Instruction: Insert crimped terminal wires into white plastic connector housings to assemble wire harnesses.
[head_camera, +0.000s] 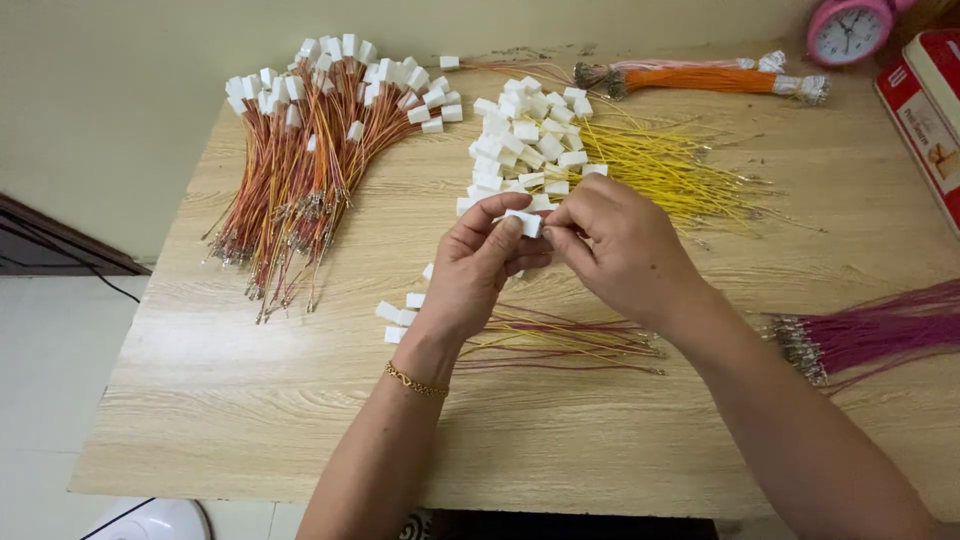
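My left hand (478, 262) pinches a small white plastic connector (526, 222) between thumb and fingers above the middle of the wooden table (250, 400). My right hand (620, 245) meets it from the right, fingertips closed at the connector's right end; whatever they grip there is hidden. Under my hands lies a small bunch of finished yellow-and-magenta wires (560, 340) with white connectors (398, 315). Just beyond my hands is a pile of white connectors on yellow wires (540, 140).
A big fan of orange-brown wires with white connectors (310, 160) fills the left of the table. Magenta wires (880, 335) lie at the right edge. At the back are an orange wire bundle (700, 80), a pink alarm clock (848, 30) and a red box (925, 110).
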